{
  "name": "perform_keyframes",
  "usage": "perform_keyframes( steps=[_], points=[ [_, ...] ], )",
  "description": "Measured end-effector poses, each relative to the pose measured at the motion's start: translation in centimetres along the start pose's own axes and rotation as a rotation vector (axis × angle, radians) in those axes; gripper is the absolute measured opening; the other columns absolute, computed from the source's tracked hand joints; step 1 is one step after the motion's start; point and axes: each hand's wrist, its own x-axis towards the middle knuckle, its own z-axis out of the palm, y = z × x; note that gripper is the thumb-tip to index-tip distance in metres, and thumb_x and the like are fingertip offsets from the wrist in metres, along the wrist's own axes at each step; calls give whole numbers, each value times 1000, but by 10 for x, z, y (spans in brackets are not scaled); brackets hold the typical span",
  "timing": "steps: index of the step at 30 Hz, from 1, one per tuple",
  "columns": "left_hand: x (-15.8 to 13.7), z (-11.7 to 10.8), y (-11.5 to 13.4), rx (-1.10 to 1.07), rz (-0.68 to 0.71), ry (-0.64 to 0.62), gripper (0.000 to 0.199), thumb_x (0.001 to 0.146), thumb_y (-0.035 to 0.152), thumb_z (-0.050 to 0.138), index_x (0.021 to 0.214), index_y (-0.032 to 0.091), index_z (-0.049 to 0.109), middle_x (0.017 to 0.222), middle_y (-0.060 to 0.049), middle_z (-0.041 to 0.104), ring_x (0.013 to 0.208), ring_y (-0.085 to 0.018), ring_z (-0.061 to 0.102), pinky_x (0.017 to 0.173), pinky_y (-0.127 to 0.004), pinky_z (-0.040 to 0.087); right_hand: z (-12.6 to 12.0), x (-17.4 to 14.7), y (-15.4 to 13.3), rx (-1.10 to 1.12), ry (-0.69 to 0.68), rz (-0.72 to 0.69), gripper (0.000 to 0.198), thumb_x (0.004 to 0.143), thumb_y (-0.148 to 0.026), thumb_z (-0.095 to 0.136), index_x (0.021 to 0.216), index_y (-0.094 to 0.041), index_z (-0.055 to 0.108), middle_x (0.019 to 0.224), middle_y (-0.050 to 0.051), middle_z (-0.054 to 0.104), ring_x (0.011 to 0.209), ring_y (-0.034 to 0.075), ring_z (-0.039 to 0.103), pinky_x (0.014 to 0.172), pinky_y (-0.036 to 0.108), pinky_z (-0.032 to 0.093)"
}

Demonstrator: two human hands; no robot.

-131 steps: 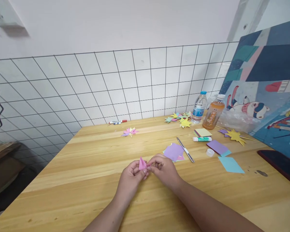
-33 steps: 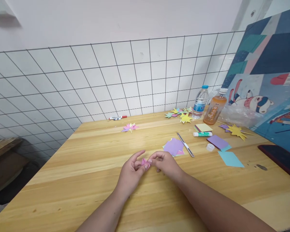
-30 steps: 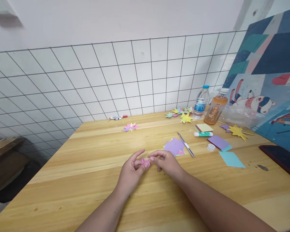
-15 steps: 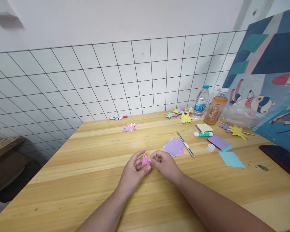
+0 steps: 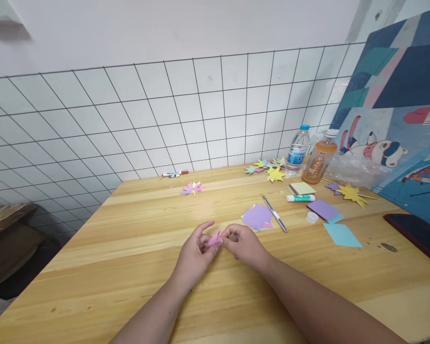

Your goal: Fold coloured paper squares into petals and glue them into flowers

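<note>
A small piece of folded pink paper (image 5: 214, 239) is held between my two hands above the front middle of the table. My left hand (image 5: 196, 251) grips its left side between thumb and fingers, with the index finger lifted away. My right hand (image 5: 244, 244) pinches its right edge between thumb and index finger. The fingers cover part of the folds. Just beyond my right hand lie purple paper pieces (image 5: 258, 216) on top of other coloured scraps, and beside them a craft knife (image 5: 274, 213).
At the right are a glue stick (image 5: 300, 198), its white cap (image 5: 311, 218), purple sheets (image 5: 322, 209), a blue sheet (image 5: 343, 234) and a dark phone-like object (image 5: 415, 234). Two bottles (image 5: 319, 160) stand behind. Paper leaf shapes (image 5: 193, 188) and markers (image 5: 175, 174) lie farther back.
The pink paper has turned in my fingers and now shows a narrower, slanted side. Both hands stay in nearly the same place, still holding it.
</note>
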Motion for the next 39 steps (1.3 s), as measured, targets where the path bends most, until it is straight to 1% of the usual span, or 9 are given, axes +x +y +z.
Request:
perform_keyframes(
  steps=[6, 11, 16, 20, 22, 25, 29, 34, 39],
  points=[
    [4, -6, 3, -124, 5, 54, 69, 64, 38, 73, 124, 17, 47, 70, 0, 64, 71, -17, 62, 69, -26, 44, -2, 3, 6, 41, -18, -21, 19, 73, -35, 62, 67, -18, 55, 46, -9, 37, 42, 7, 33, 39, 18, 27],
    [4, -8, 6, -184, 5, 60, 76, 60, 37, 77, 127, 18, 45, 59, 5, 61, 62, -15, 61, 65, -25, 45, -4, 3, 7, 81, -73, -15, 20, 74, -36, 59, 73, -17, 58, 53, -6, 44, 44, 7, 33, 40, 18, 25],
    [1, -2, 8, -238, -55, 8, 46, 62, 39, 76, 100, 17, 63, 86, -7, 70, 79, -19, 63, 68, -26, 46, -1, 5, 9, 114, -20, -72, 21, 74, -37, 59, 72, -16, 58, 56, -5, 46, 49, 8, 36, 46, 20, 29],
    [1, -2, 5, -159, -122, 8, 31, 66, 42, 71, 81, 15, 68, 78, -6, 69, 72, -17, 60, 58, -23, 43, 2, 4, 9, -6, 25, -94, 18, 74, -34, 59, 71, -16, 59, 57, -4, 46, 50, 9, 37, 48, 21, 31],
    [2, -4, 3, -86, -93, 27, 30, 67, 42, 70, 78, 15, 68, 73, -5, 68, 67, -16, 59, 55, -23, 41, 3, 2, 8, -54, 77, -136, 19, 72, -30, 61, 86, -17, 62, 71, -1, 56, 55, 9, 42, 50, 21, 35],
    [2, -6, 0, 49, 11, 4, 24, 70, 40, 68, 72, 16, 66, 69, -3, 67, 64, -17, 59, 58, -24, 43, 0, -1, 5, -112, 113, -270, 43, 70, -27, 66, 113, -23, 57, 101, 3, 61, 74, 13, 52, 58, 22, 42],
    [-1, -4, 1, 175, 91, -70, 18, 76, 35, 60, 74, 18, 67, 77, -4, 69, 74, -20, 62, 69, -27, 45, -6, -2, 0, -275, 38, -386, 14, 79, -24, 59, 89, -24, 68, 88, 3, 66, 84, 16, 56, 71, 26, 42],
    [-1, -4, -2, 207, 110, -66, 15, 77, 29, 58, 76, 17, 66, 76, -4, 68, 73, -18, 61, 68, -26, 45, -7, -1, 0, -257, 85, -313, 16, 80, -19, 52, 77, -21, 67, 76, 1, 66, 74, 15, 57, 66, 26, 41],
    [0, -2, -5, 66, 54, -168, 15, 78, 29, 59, 79, 15, 65, 78, -6, 69, 74, -18, 62, 72, -28, 46, -3, 4, 7, 147, -44, -62, 18, 81, -31, 49, 71, -18, 56, 58, -2, 56, 51, 11, 50, 50, 23, 39]
  ],
)
